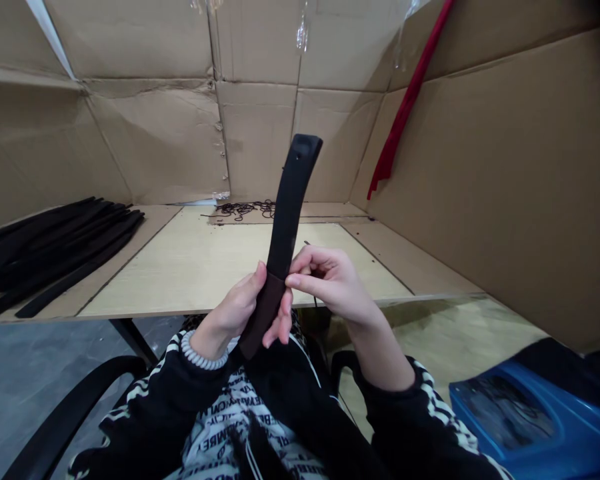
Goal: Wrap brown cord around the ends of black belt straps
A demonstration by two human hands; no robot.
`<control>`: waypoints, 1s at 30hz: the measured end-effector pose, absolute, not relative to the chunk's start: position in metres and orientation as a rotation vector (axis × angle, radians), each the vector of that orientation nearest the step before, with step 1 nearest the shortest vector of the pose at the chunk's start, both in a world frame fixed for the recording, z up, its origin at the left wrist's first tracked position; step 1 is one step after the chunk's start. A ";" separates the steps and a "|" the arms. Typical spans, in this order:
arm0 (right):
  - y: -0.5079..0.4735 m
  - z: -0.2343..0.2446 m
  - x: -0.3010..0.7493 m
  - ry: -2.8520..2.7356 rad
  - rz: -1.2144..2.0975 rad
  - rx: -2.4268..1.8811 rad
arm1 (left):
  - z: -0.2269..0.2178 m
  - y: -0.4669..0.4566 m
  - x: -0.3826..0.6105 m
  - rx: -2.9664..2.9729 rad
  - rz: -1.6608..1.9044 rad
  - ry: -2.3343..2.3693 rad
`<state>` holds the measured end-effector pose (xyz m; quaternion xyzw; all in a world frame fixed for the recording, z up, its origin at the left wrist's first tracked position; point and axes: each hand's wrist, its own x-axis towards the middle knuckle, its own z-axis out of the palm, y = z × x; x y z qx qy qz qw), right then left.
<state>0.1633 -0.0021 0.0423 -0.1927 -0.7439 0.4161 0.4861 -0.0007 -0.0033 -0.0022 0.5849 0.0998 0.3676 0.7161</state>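
Observation:
A long, flat, slightly curved black strap (pixel 287 207) stands tilted in front of me, its lower part covered by a dark brown sleeve (pixel 265 310). My left hand (pixel 240 300) is closed around the brown part, thumb on the near face and fingers behind. With thumb and forefinger, my right hand (pixel 330 277) pinches the strap's right edge near where brown meets black. A thin dark tip (pixel 307 243) shows just above the right fingers, and a short dark line hangs below that hand. Whether a needle or thread is between the fingertips cannot be made out.
Many black strips (pixel 55 247) lie heaped on the table's left. Tangled dark thread (pixel 245 209) lies at the back of the tabletop (pixel 180 267). Cardboard walls (pixel 155 140) enclose it, with red cloth (pixel 410 107) hanging right. A blue plastic object (pixel 570 427) stands lower right.

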 end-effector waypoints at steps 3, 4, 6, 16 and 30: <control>-0.001 0.040 0.159 -1.821 1.114 -0.468 | -0.007 0.001 -0.004 1.254 0.657 0.127; -0.001 0.039 0.158 -1.842 1.151 -0.471 | -0.009 0.002 -0.005 1.225 0.594 0.082; -0.001 0.038 0.154 -1.873 1.174 -0.492 | -0.013 0.005 -0.005 1.166 0.489 0.007; 0.000 0.038 0.147 -1.615 1.083 -0.584 | 0.020 -0.022 -0.005 1.380 1.027 0.623; -0.021 0.050 0.160 -1.719 1.092 -0.460 | 0.042 -0.047 -0.004 1.338 0.993 0.547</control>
